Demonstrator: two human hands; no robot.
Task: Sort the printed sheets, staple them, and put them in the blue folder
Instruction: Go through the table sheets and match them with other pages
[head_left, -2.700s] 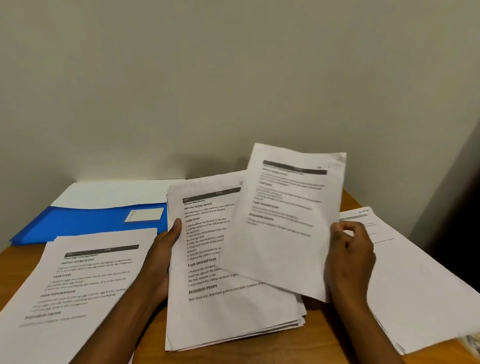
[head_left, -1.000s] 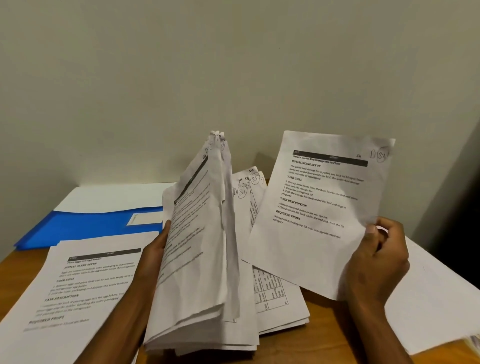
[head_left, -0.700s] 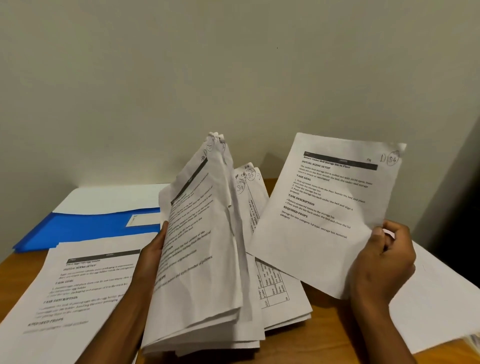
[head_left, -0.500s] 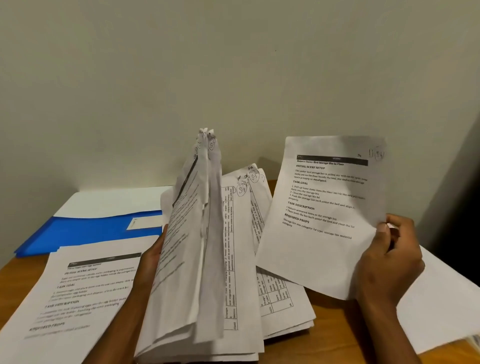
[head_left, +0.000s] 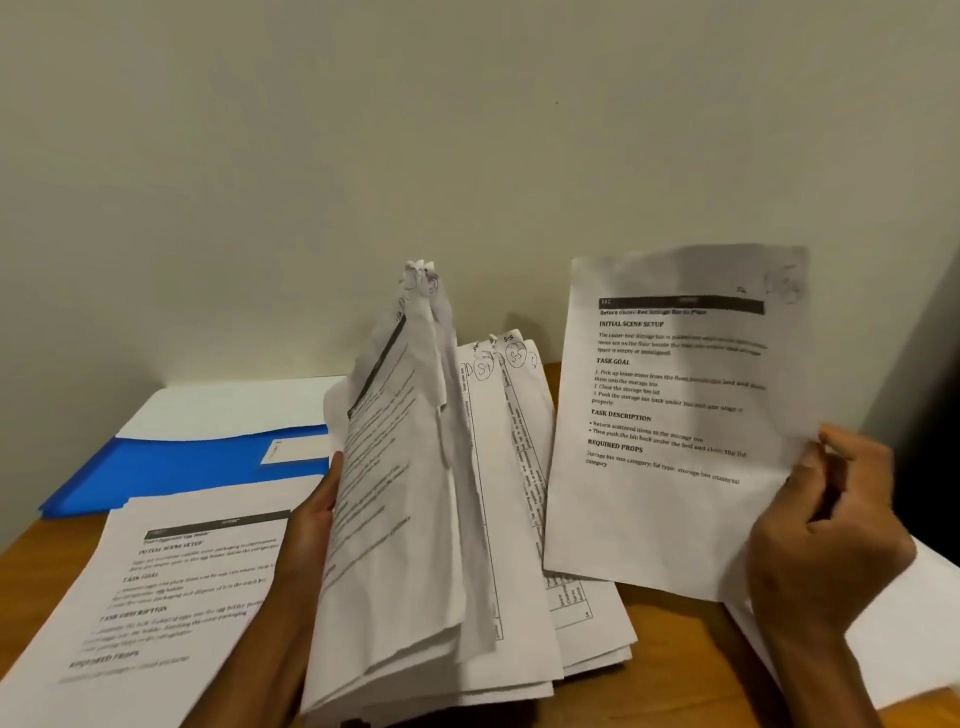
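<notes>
Blue folder shut at table far-left edge, nothing filed. Near-left pile sorted. Left hand props middle stack upright, fingers hidden. Right hand pinches single sheet. Sorting unfinished; stapling, filing remain.
</notes>
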